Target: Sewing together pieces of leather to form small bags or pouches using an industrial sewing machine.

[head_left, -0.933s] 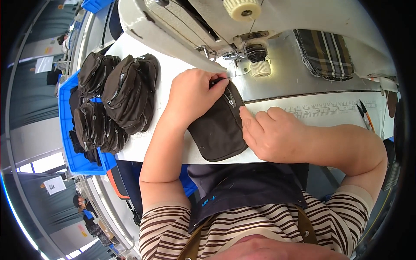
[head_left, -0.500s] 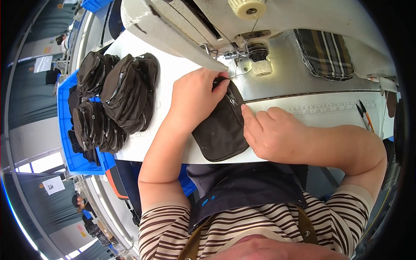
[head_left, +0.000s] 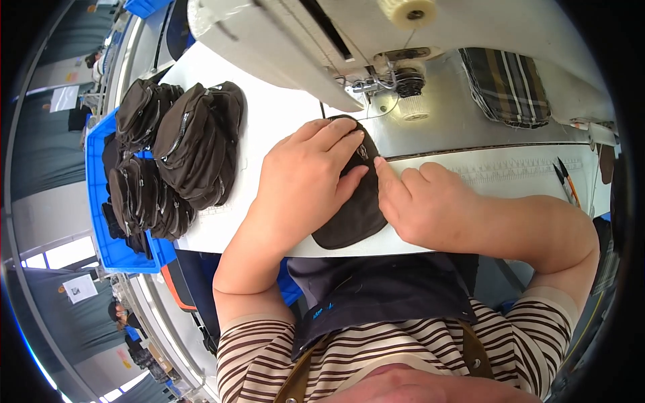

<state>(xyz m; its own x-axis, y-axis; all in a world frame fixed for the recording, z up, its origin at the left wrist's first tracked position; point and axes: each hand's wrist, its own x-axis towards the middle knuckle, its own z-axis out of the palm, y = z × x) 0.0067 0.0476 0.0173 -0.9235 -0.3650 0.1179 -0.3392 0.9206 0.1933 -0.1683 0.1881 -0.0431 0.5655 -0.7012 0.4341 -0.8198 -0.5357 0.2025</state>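
A dark brown zippered fabric pouch [head_left: 356, 215] lies flat on the white table, its rounded top close to the sewing machine's needle area [head_left: 366, 87]. My left hand [head_left: 306, 171] rests over its upper left part, fingers laid across the fabric beside the zipper [head_left: 363, 152] and thumb apart from them. At the pouch's right edge, my right hand [head_left: 420, 201] is closed, with the index fingertip against the edge and the other fingers curled. Its thumb is hidden. The left hand covers part of the zipper.
Several brown zippered pouches [head_left: 195, 148] are heaped at the left, partly over a blue bin [head_left: 138, 258]. Plaid fabric pieces [head_left: 507, 87] lie right of the needle. A ruler strip [head_left: 510, 171], a pen [head_left: 570, 180] and a slim dark tool [head_left: 560, 176] are at the right.
My left hand has shifted from pinching the pouch's top to lying across its upper part, with the thumb spread lower. The right hand stays almost in place at the edge.
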